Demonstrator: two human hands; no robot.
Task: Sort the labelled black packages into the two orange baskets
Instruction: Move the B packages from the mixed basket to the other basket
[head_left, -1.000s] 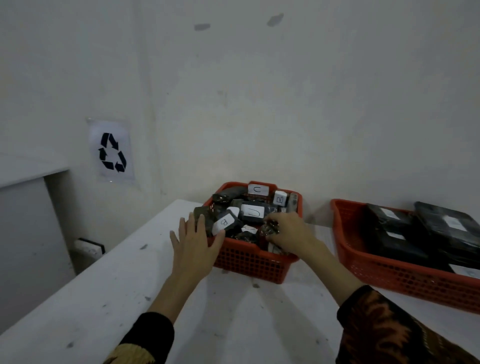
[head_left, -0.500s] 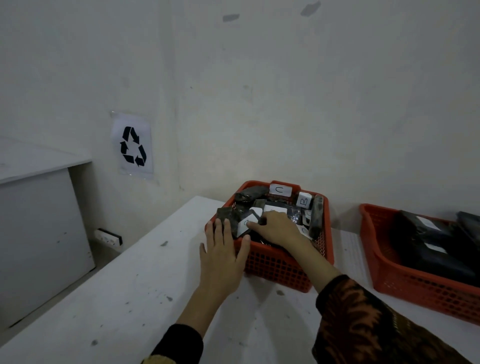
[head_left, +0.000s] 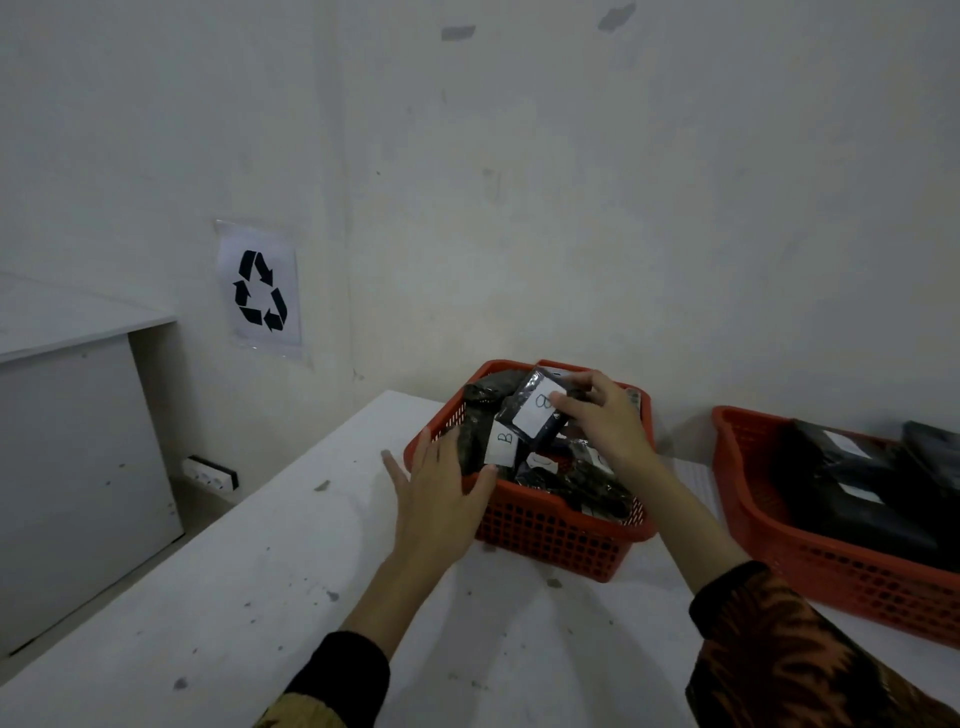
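On the white table (head_left: 249, 587), against the wall, the nearer orange basket (head_left: 545, 530) sits heaped with small black packages bearing white labels. Over its far half, the right hand (head_left: 608, 421) pinches one of these packages (head_left: 530, 410) by its right edge, thumb and fingers closed on it, holding it tilted above the pile so that its white label, marked with a single handwritten letter that looks like a B seen sideways, faces the camera. Just below it another package with a B label (head_left: 501, 441) lies in the heap near the basket's left side. The left hand (head_left: 441, 493) lies flat and released, fingers spread, pressed against the basket's near left corner with the thumb hooked over the rim, grasping nothing. To the right, well apart from the first, the second orange basket (head_left: 769, 530) holds larger black packages (head_left: 857, 483) with white labels too small to read. A recycling sign (head_left: 260, 291) is stuck to the wall at left.
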